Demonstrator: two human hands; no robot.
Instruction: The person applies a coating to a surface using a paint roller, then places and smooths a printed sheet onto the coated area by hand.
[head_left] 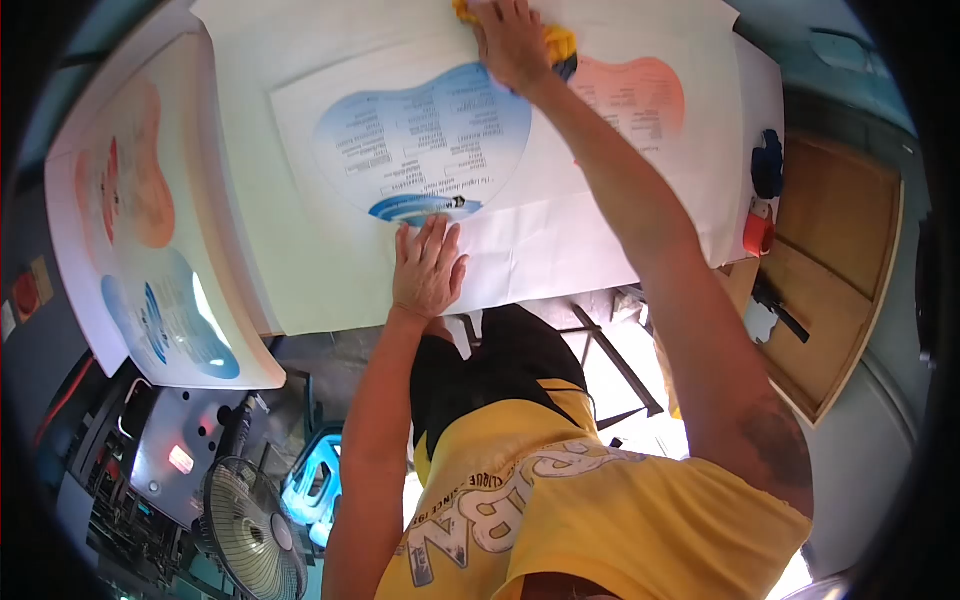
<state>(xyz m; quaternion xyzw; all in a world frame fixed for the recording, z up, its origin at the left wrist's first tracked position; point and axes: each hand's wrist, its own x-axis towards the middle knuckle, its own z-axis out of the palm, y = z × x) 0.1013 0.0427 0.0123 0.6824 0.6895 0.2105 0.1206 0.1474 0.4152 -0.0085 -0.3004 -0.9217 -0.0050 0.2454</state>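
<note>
My left hand (pixel 430 268) lies flat, palm down, near the close edge of a white printed sheet (pixel 300 130), with its fingers spread. Just beyond its fingertips is a blue rounded print (pixel 425 125) with columns of text. At the far side of the sheet, my right hand (pixel 515 45) grips a bunched yellow and dark cloth (pixel 562 45) against the surface. Part of the cloth is hidden under the palm. An orange-red print (pixel 640 95) with text shows beside my right forearm.
More printed sheets (pixel 150 230) curve over the left side. A fan (pixel 255 525) and a blue plastic stool (pixel 315 485) stand below left. At the right edge sit an orange tape roll (pixel 758 232) and a dark blue object (pixel 768 165), near a wooden panel (pixel 835 240).
</note>
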